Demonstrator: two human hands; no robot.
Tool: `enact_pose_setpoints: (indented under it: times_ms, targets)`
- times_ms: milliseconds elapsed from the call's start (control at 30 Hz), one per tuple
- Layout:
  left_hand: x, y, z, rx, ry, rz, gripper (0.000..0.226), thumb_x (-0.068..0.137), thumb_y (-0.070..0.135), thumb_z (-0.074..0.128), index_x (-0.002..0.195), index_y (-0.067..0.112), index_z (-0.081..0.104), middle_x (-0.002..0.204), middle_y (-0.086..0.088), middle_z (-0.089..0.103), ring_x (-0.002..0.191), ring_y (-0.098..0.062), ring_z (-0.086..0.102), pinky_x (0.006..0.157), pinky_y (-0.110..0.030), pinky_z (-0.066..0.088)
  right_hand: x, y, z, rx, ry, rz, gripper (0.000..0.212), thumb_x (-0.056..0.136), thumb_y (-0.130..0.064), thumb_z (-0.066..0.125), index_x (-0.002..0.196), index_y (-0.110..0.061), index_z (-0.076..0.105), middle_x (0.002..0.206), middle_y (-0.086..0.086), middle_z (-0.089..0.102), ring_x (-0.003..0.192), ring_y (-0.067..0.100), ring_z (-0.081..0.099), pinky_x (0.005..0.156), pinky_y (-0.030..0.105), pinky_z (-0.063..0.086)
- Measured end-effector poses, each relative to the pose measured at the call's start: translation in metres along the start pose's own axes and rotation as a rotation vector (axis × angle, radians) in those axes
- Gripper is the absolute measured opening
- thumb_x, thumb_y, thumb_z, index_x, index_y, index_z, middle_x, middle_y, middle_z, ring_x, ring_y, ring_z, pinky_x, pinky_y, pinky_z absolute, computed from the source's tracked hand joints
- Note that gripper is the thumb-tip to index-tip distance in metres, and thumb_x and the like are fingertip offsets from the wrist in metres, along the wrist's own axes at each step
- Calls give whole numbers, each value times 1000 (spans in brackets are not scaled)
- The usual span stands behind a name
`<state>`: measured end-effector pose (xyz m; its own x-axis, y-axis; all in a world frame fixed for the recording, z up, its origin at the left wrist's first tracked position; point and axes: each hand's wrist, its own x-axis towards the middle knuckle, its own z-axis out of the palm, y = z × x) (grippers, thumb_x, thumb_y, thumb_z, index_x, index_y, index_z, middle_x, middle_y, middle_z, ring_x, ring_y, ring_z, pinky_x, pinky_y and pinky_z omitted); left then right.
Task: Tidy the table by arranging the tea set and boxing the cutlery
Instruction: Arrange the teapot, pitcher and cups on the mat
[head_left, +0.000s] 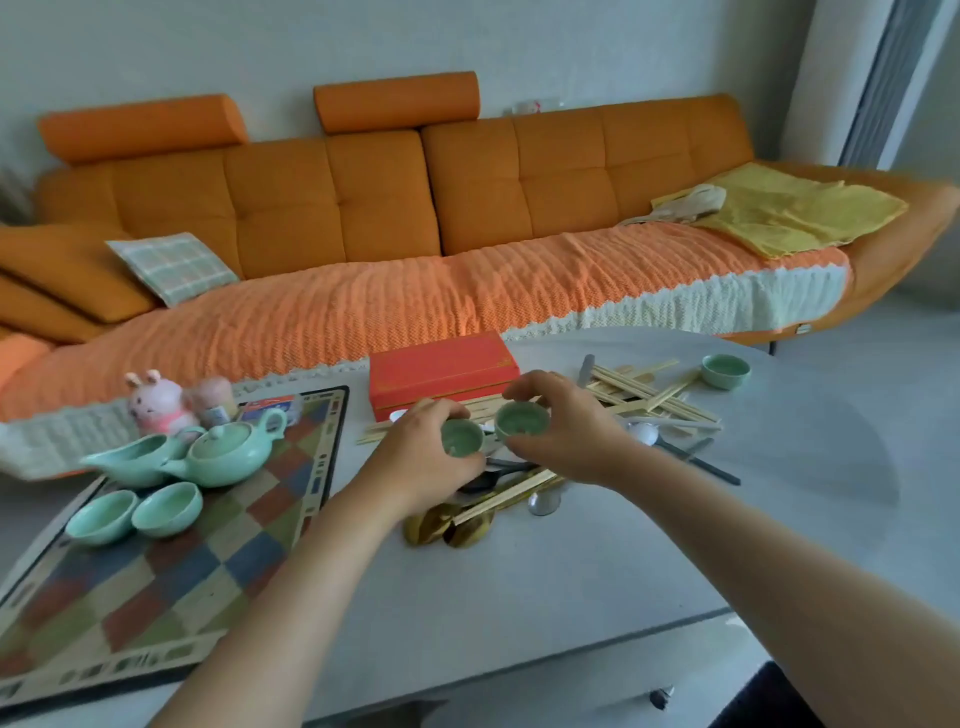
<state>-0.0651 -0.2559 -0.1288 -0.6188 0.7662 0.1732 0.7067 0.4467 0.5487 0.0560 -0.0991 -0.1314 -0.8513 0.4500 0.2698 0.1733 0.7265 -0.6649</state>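
My left hand (415, 457) grips a small green teacup (461, 436), and my right hand (566, 426) grips a second green cup (521, 420) beside it, both just above a pile of cutlery. On the checkered mat (171, 582) stand a green teapot (228, 452), a green pitcher (132, 460) and two more cups (101, 516) (167, 508). Another cup (725, 370) sits at the far right. A shut red box (441, 371) lies behind my hands. Wooden chopsticks (649, 392), gold spoons (447, 527) and dark-handled cutlery (696, 460) lie scattered on the table.
A pink rabbit toy (156, 402) and a small pink jar (214, 400) stand at the mat's far edge. An orange sofa (415, 218) runs behind the grey table (571, 571). The table's rounded right edge drops off near the far cup.
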Motion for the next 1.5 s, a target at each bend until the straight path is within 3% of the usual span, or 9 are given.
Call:
enact_pose_setpoints:
  times_ms: [200,400,500,667,867,1000,1100,1300,1500]
  targets:
    - [-50,-69,-55,89,20,-126,50,74,44,69,121,35,54,120,14,46,108,-8,48,86,-28,40,6,-59,72,77,-144,-70,40,77,-26,73,114,-33,58,109,-15,57,97,6,57,82,27,51]
    - [-89,-122,-109,147,-96,-282,50,71,46,66,118,37,50,123,14,42,110,-12,49,92,-36,47,19,-113,132,58,-247,-161,40,80,-30,74,116,-30,57,113,-11,57,100,6,55,82,16,45]
    - [-109,-147,-127,162,-113,-335,43,71,44,66,110,39,48,122,13,44,105,-12,50,83,-32,47,27,-136,159,45,-274,-201,38,79,-27,74,112,-31,57,112,-10,55,94,2,53,72,4,38]
    - [-135,-179,-146,191,-126,-451,38,68,44,68,102,39,51,107,14,47,91,-7,51,77,-32,49,34,-158,202,21,-340,-184,43,80,-26,72,120,-27,56,117,-8,56,104,11,53,83,23,43]
    - [-146,-203,-159,199,-77,-514,43,73,40,69,112,34,53,120,12,39,106,-12,48,86,-32,46,42,-168,234,62,-225,-128,44,78,-39,75,116,-31,54,117,-8,52,104,12,52,81,23,40]
    - [-151,-212,-166,170,-33,-558,60,73,45,72,127,33,47,129,7,40,106,-13,49,81,-30,44,45,-162,238,53,-180,-98,56,74,-49,76,119,-29,51,113,-8,52,101,10,54,84,28,49]
    - [-153,-212,-168,164,45,-603,70,72,50,73,131,26,43,119,10,44,100,-12,48,70,-29,41,48,-161,240,59,-148,-67,52,76,-47,74,119,-26,53,110,-9,54,101,12,56,83,29,49]
    - [-155,-212,-163,206,190,-615,43,78,42,69,110,22,48,105,7,51,92,-16,51,65,-30,41,43,-161,246,43,-100,-79,50,81,-44,71,123,-25,51,118,-8,54,101,11,54,79,25,43]
    - [-156,-213,-155,166,208,-613,51,80,38,66,121,21,42,117,3,42,101,-18,47,75,-32,41,44,-161,245,35,-83,-83,54,81,-49,71,123,-24,50,119,-7,56,102,13,56,80,29,47]
